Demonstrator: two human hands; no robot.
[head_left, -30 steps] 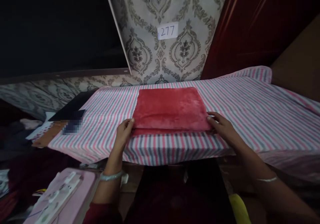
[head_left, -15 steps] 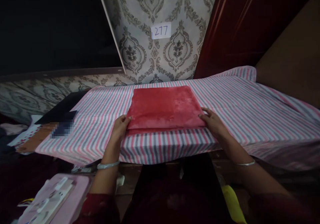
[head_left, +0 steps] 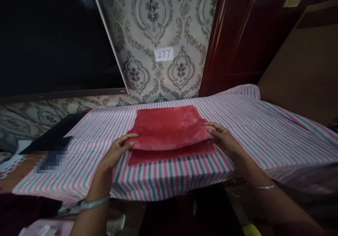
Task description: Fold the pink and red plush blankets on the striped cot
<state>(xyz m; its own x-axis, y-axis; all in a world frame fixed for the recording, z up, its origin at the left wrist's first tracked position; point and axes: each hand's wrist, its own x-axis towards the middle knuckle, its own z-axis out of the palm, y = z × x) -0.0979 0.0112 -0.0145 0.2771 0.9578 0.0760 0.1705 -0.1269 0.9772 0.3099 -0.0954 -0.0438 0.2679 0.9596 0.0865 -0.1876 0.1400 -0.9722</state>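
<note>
- Red cloth (head_left: pixel 166 123) lies folded on a striped cover (head_left: pixel 237 127), in the middle part of it, near to the front edge.
- Its upper layer is held raised at the front and sags a little between the two hands; below it, the lower layer rests flat on the stripes, and a dark gap shows between both layers.
- Left hand (head_left: pixel 113 153) has hold of the left end of this raised edge, thumb and forefinger only a little apart, with the fabric between them.
- Right hand (head_left: pixel 225 139) has hold of the right end in the same manner, thumb near to the forefinger; its other fingers are partly hidden, so I cannot tell how they are placed.
- Behind the cover stands a patterned wall (head_left: pixel 151 21), which bears a white card (head_left: pixel 163 54) with the number 277.
- At the left is a large dark screen (head_left: pixel 58 39).
</note>
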